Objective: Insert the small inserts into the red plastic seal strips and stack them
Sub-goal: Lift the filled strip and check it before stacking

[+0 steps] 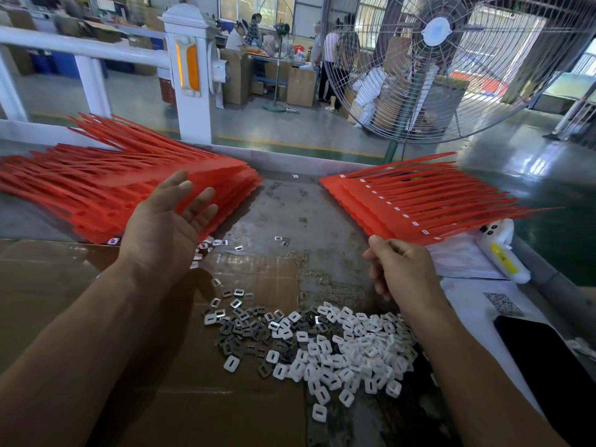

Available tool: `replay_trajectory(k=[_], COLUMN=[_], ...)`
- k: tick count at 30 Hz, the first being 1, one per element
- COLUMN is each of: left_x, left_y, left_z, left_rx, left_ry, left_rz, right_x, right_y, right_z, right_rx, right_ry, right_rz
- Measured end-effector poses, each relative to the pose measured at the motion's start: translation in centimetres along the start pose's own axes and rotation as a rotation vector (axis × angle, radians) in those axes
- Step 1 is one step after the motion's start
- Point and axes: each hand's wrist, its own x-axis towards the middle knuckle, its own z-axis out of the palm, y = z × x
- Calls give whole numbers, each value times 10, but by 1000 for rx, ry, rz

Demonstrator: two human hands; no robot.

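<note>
A tall stack of red seal strips (pixel 106 185) lies at the left, without inserts. My left hand (pixel 171 221) hovers at its near right edge, palm up, fingers straight, touching the top sheets. At the right lies a smaller stack of red strips (pixel 419 201) with small white inserts fitted along its edge. My right hand (pixel 400 269) sits at that stack's near corner, fingers curled, thumb and fingers pinching the corner of a sheet. A heap of loose white and metal inserts (pixel 322 346) lies between my forearms.
Flattened brown cardboard (pixel 96 350) covers the left of the bench. A dark phone (pixel 545 359), white papers with a QR code and a white bottle (pixel 503 256) lie at the right. A big standing fan (pixel 451 66) and a white railing (pixel 187 69) stand behind the bench.
</note>
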Motion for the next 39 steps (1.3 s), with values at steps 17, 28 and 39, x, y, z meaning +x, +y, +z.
replay_trajectory(k=[17, 28, 39], left_x=[-28, -71, -67], left_y=[6, -24, -31], left_z=[35, 60, 55], left_rx=[168, 156, 124], left_ry=[-384, -864, -983], left_rz=[157, 45, 5], right_x=[0, -8, -6], right_y=[0, -20, -21], right_z=[0, 21, 19], right_rx=[14, 365, 701], right_ry=[6, -587, -373], right_rz=[-20, 109, 235])
